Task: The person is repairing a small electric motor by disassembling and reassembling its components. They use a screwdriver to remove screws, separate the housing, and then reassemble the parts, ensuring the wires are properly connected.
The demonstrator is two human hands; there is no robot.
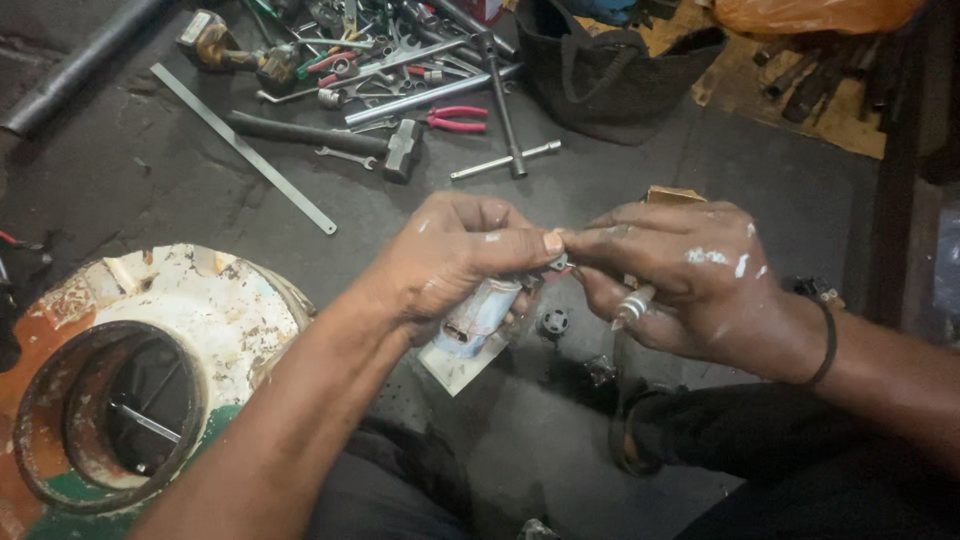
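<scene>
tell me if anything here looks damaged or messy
Yes. The round metal housing at lower left is rusted, with its white and green paint flaking. The tools lie in a loose heap on the floor rather than sorted. Both the left hand and right hand are smeared with white paste from the squeezed tube.

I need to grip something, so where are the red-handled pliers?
In the head view, the pliers lie on the floor at upper centre, right of the hammer head and left of the black bag.
</scene>
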